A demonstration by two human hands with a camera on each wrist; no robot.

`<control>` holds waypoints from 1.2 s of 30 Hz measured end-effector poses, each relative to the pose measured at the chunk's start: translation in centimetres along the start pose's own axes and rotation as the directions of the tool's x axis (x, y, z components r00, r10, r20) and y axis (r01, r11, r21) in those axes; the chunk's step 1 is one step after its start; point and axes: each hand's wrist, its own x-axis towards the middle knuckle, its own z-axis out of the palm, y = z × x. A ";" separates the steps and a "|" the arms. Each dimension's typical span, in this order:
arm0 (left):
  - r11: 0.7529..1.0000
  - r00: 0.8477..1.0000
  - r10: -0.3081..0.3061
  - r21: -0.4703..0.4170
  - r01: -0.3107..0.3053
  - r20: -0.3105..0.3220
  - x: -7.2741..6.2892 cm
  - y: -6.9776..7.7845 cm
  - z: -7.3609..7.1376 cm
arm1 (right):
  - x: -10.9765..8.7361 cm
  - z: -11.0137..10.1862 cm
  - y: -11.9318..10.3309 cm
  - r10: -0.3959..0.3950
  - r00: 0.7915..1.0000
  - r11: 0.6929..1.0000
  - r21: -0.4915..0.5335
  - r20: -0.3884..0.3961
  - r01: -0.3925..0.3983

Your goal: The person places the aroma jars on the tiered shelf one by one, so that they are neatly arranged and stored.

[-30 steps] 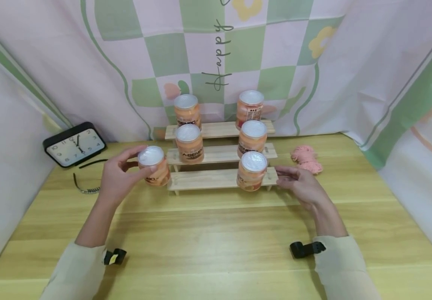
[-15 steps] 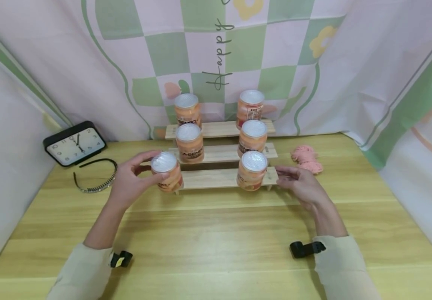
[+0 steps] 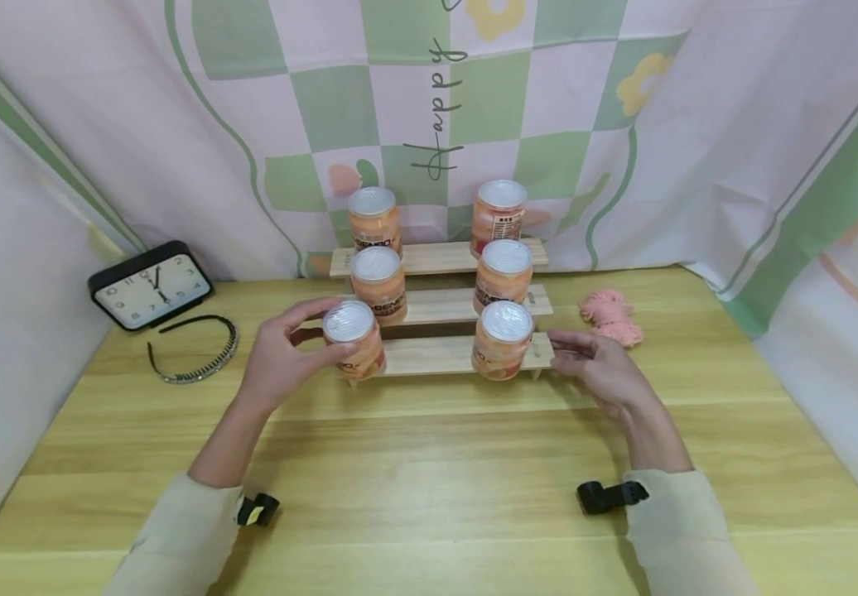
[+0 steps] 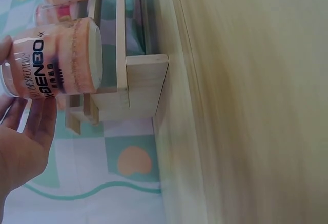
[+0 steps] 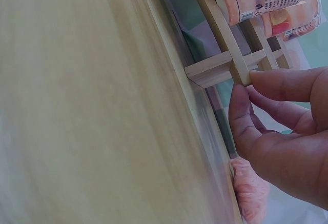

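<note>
In the head view my left hand (image 3: 283,356) grips a peach-coloured jar (image 3: 358,352) with a clear-film top by its sides. The left wrist view shows this jar (image 4: 54,60) held a little above the lowest step of a three-step wooden rack (image 3: 429,356). My right hand (image 3: 596,368) is at the right end of that step; in the right wrist view its thumb and finger pinch the plank end (image 5: 240,70). Beside it on the lowest step stands a similar jar (image 3: 499,352). Two more jars stand on the middle step, and two on the top step.
A black-framed clock (image 3: 151,285) and a dark headband (image 3: 209,364) lie to the left on the wooden table (image 3: 429,488). Pink yarn (image 3: 611,316) sits right of the rack. A patterned curtain (image 3: 414,108) hangs close behind.
My left hand has carried the jar rightward, from left of the rack to over the left end of the lowest step. The right hand keeps its place.
</note>
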 end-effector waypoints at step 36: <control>0.999 0.998 0.047 -0.015 -0.047 0.034 0.2 -0.8 3.3 | -0.1 0.0 0.0 0.003 1.000 1.000 0.003 0.006 -0.003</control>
